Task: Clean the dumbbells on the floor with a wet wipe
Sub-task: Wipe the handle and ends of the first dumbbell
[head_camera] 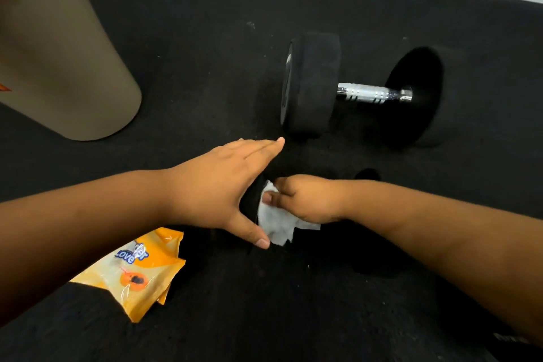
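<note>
A dark rubber floor point(191, 38) fills the view, with a white wall along the top right edge. At about one o'clock lies the far dumbbell point(361, 91), black heads and a chrome handle, untouched by either hand. The near dumbbell point(249, 200) sits at the centre, mostly hidden under our hands and hard to trace against the floor.

Our left hand point(223, 185) lies flat over its left head, fingers straight and together, thumb spread toward six o'clock, bracing it. Our right hand point(305, 200) has its grip curled around the white wet wipe point(276, 223), pressing it against the inner side of that head, about where the handle should meet it.

To do this step well, we judge we should keep the left palm firm so the weight cannot roll, work the wipe round the handle, then turn the dumbbell to reach the underside.

At eight o'clock lies the orange wipes pack point(141, 273); we can read "Love" in blue, the word above it being cut off. A tan bin point(67, 47) stands at ten o'clock; its orange mark is unreadable.
</note>
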Available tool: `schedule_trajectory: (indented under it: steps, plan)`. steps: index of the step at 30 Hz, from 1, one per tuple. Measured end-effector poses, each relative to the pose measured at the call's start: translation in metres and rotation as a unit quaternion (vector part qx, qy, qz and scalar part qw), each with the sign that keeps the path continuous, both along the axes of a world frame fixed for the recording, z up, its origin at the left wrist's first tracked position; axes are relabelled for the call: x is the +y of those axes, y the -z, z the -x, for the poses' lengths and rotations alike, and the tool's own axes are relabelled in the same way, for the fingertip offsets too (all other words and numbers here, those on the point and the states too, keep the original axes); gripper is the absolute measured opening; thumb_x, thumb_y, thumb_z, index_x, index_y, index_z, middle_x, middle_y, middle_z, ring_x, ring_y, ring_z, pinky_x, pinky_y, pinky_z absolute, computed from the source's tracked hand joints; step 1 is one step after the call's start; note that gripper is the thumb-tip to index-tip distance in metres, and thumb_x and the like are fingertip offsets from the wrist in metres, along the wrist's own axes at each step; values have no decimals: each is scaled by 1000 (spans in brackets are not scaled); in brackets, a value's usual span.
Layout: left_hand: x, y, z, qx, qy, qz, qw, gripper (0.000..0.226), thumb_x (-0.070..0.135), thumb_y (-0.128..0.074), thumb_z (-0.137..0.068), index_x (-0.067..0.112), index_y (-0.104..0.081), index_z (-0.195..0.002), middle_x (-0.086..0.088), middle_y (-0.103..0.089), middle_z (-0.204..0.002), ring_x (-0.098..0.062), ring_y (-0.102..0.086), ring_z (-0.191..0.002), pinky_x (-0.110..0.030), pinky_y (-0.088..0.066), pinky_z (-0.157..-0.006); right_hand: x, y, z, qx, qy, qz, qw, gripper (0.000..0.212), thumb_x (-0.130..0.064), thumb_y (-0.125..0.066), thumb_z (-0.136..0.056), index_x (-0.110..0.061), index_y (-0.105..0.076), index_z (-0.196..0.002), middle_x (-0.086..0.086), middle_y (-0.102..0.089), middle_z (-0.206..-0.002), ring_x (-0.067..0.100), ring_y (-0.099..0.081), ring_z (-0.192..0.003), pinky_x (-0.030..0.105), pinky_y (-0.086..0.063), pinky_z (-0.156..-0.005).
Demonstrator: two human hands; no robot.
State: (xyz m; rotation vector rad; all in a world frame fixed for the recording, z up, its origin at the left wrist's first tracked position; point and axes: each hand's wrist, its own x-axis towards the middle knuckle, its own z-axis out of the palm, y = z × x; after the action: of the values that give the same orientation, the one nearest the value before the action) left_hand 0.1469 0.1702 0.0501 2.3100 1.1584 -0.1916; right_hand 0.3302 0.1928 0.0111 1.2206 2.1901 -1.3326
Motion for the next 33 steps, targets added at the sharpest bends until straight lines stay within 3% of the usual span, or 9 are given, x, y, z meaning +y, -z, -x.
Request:
schedule_trajectory:
  steps: [5,8,11,15,17,20,25,29,33]
  plan:
    - [-1,0,0,1,-1,7,1000,136,86,-61,-52,30,15,-150,13,0,-160,0,2,-143,-16,3,-111,13,-8,-5,-24,-16,83,996,42,-48,-43,-98,-15,-59,-119,1,-63,-115,17,-59,-106,31,-45,-95]
    - [0,-1,0,2,-2,12,1000,136,84,-62,-53,29,15,-150,13,1,-160,2,2,-140,-16,2,-110,8,2,-6,-22,-76,32,996,32,-43,-57,-92,-21,-53,-115,-10,-59,-99,13,-60,-96,27,-47,-83]
    - [2,-1,0,2,-1,12,1000,136,82,-64,-54,27,13,-151,11,-1,-159,0,0,-142,-11,2,-107,1,9,1,-13,-82,-45,995,34,-50,-56,-91,-22,-50,-108,-5,-61,-88,17,-64,-81,34,-54,-72]
    - [1,0,1,-2,-4,15,1000,136,83,-63,-53,28,12,-151,11,-3,-160,-3,-2,-143,-15,-3,-110,11,-5,-3,-30,-51,61,996,45,-49,-43,-98,-17,-53,-127,-3,-61,-116,11,-56,-104,26,-43,-91]
    - [1,1,0,0,-3,11,1000,137,86,-62,-51,28,12,-151,10,-4,-160,-4,-3,-144,-18,-6,-113,18,-9,-8,-32,-23,92,995,44,-49,-42,-98,-15,-57,-123,-5,-62,-107,12,-56,-99,28,-42,-91]
    - [1,0,0,1,1,7,1000,137,85,-62,-52,27,12,-151,11,-5,-159,-4,-3,-144,-17,-4,-112,17,-6,-8,-15,-26,114,993,35,-37,-62,-92,-13,-59,-118,-4,-67,-99,13,-62,-93,25,-49,-84]
    - [2,0,0,-5,-5,12,1000,136,80,-67,-54,26,10,-152,10,-6,-159,-3,-4,-142,-13,-4,-108,-1,3,5,-22,-11,25,999,19,-37,-64,-88,-20,-60,-93,5,-70,-76,15,-64,-64,27,-50,-60]
    - [6,-3,-1,-6,-12,24,1000,135,77,-70,-55,26,9,-152,11,-5,-159,-2,-6,-142,-12,-6,-107,8,-4,5,-58,-29,64,996,25,-32,-64,-88,-12,-64,-103,11,-72,-85,22,-67,-75,35,-55,-72]
    - [6,-6,-2,1,-9,31,999,134,76,-69,-56,25,9,-152,10,-5,-160,-5,-6,-144,-14,-7,-109,12,-2,3,-65,-50,83,993,20,-17,-64,-83,-6,-65,-99,10,-71,-80,27,-69,-78,35,-54,-69]
